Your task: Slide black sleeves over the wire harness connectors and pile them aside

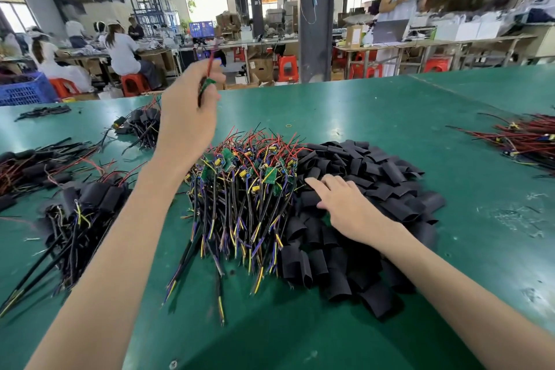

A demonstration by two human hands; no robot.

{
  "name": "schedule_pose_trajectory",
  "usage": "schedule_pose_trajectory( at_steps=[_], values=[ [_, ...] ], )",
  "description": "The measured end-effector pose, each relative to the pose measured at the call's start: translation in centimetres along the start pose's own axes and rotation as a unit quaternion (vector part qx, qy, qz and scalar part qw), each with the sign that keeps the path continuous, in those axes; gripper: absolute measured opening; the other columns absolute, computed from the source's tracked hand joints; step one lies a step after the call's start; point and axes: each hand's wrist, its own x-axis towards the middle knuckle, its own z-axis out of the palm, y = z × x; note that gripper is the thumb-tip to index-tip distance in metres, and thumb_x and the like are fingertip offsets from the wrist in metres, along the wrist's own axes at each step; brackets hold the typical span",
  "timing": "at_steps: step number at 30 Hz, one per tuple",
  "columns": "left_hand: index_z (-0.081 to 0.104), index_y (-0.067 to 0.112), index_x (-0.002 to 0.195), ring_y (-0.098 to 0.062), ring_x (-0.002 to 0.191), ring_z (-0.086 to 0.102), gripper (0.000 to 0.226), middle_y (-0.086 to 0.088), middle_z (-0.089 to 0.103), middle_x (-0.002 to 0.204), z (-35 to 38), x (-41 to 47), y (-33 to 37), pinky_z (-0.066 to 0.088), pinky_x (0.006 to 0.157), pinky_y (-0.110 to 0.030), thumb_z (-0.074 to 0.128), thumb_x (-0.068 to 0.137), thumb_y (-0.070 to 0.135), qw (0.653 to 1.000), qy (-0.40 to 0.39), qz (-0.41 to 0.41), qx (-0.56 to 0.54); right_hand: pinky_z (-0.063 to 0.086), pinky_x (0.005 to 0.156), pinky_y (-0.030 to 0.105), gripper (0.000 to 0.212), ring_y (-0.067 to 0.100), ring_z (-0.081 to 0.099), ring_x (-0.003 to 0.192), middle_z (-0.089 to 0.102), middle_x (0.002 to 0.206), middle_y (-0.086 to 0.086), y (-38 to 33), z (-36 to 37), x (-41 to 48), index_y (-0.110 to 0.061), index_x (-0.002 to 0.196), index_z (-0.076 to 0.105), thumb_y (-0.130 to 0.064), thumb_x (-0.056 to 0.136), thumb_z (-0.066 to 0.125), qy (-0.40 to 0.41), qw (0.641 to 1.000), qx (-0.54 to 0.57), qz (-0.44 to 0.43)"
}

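My left hand (189, 117) grips one harness (208, 85) aloft; my right hand (345, 207) lies flat, fingers loose, on the sleeves (375, 171). I should pick a single sleeve; square its mouth to the harness end.

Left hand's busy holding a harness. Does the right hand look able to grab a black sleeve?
Likely yes: the right hand lies open on the sleeve pile, with nothing covering the sleeves there.

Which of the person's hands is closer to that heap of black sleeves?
The right. The right hand rests on the pile of black sleeves; the left hand is raised off to its left, gripping a wire harness.
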Motion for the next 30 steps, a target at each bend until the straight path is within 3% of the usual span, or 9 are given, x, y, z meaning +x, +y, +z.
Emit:
schedule_pose_trajectory(
  at_steps=[2,5,7,9,12,17,20,25,30],
  values=[
    [0.051,0.013,0.132,-0.007,0.098,0.046,0.046,-0.002,0.054,0.108,-0.2,-0.7,0.6,0.034,0.086,-0.01,0.04,0.091,-0.005,0.99,-0.047,0.082,0.105,0.033,0.084,0.034,0.071,0.027,0.04,0.107,0.039,0.118,0.007,0.4,-0.3,-0.3,-0.021,0.148,0.015,-0.003,0.086,0.045,-0.018,1.0,-0.017,0.012],
    [0.058,0.013,0.127,-0.023,0.101,0.043,0.04,-0.011,0.053,0.105,1.4,-3.9,0.1,0.032,0.089,-0.026,0.047,0.09,0.002,0.961,-0.134,0.116,0.211,0.033,0.091,0.037,0.084,0.025,0.036,0.106,0.034,0.115,0.006,0.8,-1.0,-0.8,-0.036,0.148,0.006,0.0,0.082,0.043,-0.047,0.998,-0.035,0.018],
    [0.064,0.013,0.118,-0.024,0.099,0.043,0.029,-0.009,0.054,0.1,2.4,-6.7,-1.0,0.035,0.089,-0.033,0.05,0.094,0.02,0.948,-0.174,0.116,0.241,0.026,0.1,0.045,0.083,0.026,0.032,0.112,0.032,0.117,0.007,0.8,-1.0,-1.0,-0.041,0.146,0.008,-0.002,0.082,0.043,-0.066,0.996,-0.057,0.014],
    [0.07,0.014,0.104,-0.026,0.093,0.046,0.03,-0.007,0.055,0.093,3.1,-9.0,-2.0,0.037,0.085,-0.036,0.047,0.097,0.032,0.941,-0.2,0.106,0.253,0.019,0.105,0.049,0.067,0.026,0.03,0.117,0.033,0.121,0.007,0.7,-0.9,-1.0,-0.038,0.145,0.016,-0.008,0.09,0.041,-0.075,0.995,-0.066,0.022],
    [0.072,0.014,0.093,-0.03,0.087,0.049,0.033,-0.005,0.058,0.088,3.6,-10.4,-2.8,0.039,0.078,-0.039,0.045,0.094,0.034,0.939,-0.191,0.099,0.267,0.027,0.098,0.042,0.044,0.025,0.035,0.114,0.036,0.119,0.007,0.5,-0.9,-0.8,-0.03,0.14,0.027,-0.022,0.099,0.04,-0.067,0.996,-0.043,0.029],
    [0.071,0.015,0.093,-0.03,0.082,0.049,0.017,-0.004,0.057,0.084,3.7,-11.7,-3.2,0.042,0.072,-0.044,0.058,0.091,0.025,0.962,-0.155,0.068,0.213,0.037,0.091,0.035,0.049,0.029,0.044,0.104,0.036,0.116,0.01,0.3,-1.6,-0.8,-0.016,0.139,0.028,-0.017,0.096,0.05,-0.044,0.991,0.107,0.06],
    [0.072,0.013,0.093,-0.031,0.083,0.051,0.022,-0.005,0.059,0.085,3.6,-11.9,-2.9,0.04,0.075,-0.042,0.054,0.09,0.026,0.973,-0.136,0.047,0.179,0.035,0.088,0.032,0.042,0.031,0.049,0.094,0.037,0.119,0.013,0.1,-2.2,-0.9,-0.003,0.133,0.037,-0.01,0.094,0.052,-0.03,0.977,0.201,0.067],
    [0.072,0.008,0.093,-0.032,0.085,0.05,0.027,-0.007,0.06,0.087,3.3,-11.8,-2.2,0.038,0.079,-0.043,0.051,0.091,0.025,0.985,-0.12,0.018,0.125,0.036,0.087,0.035,0.035,0.034,0.05,0.092,0.038,0.113,0.01,-0.3,-2.7,-1.0,-0.002,0.126,0.046,-0.005,0.092,0.055,0.0,0.957,0.274,0.092],
    [0.073,0.009,0.091,-0.03,0.082,0.049,0.024,-0.005,0.059,0.083,3.1,-11.9,-2.3,0.04,0.077,-0.042,0.055,0.091,0.025,0.982,-0.13,0.04,0.129,0.027,0.083,0.016,0.036,0.019,0.044,0.097,0.041,0.112,0.01,-0.8,-3.2,-1.0,-0.001,0.126,0.047,-0.003,0.091,0.056,0.035,0.942,0.319,0.103]
  ],
)
